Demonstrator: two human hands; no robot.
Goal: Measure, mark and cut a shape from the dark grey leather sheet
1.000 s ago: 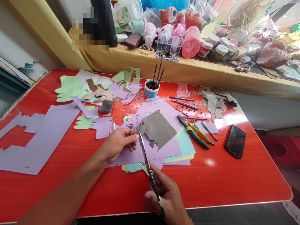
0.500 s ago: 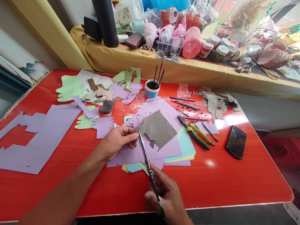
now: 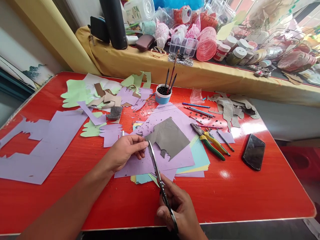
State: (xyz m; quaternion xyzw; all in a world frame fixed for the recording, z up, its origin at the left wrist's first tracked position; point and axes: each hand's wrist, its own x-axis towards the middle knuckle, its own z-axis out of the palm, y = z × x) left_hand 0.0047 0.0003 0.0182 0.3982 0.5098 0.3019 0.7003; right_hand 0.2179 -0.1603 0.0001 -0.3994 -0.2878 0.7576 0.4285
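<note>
My right hand (image 3: 178, 208) grips a pair of scissors (image 3: 158, 175) with dark handles. Their blades look almost closed and point up and left, the tips beside my left thumb. The fingers of my left hand (image 3: 131, 149) are pinched together; whatever lies between them is too small or hidden to make out. Just beyond the blades, a dark grey sheet (image 3: 172, 138) with a ragged lower-left edge lies on purple paper (image 3: 152, 168). Its left corner comes close to my left fingertips, and I cannot tell whether they touch it. Dark crumbs are scattered over the paper.
Pliers (image 3: 208, 141), thin brushes (image 3: 200, 111) and a black phone (image 3: 253, 151) lie to the right on the red table (image 3: 237, 196). Behind stands a small tub (image 3: 163, 96) holding brushes. Paper cutouts (image 3: 76, 93) fill the left; grey scraps (image 3: 228, 108) lie back right. Jars crowd the ledge (image 3: 140, 63).
The whole view has shifted very slightly. Both hands and the scissors keep nearly the same pose, and the grey sheet stays where it was.
</note>
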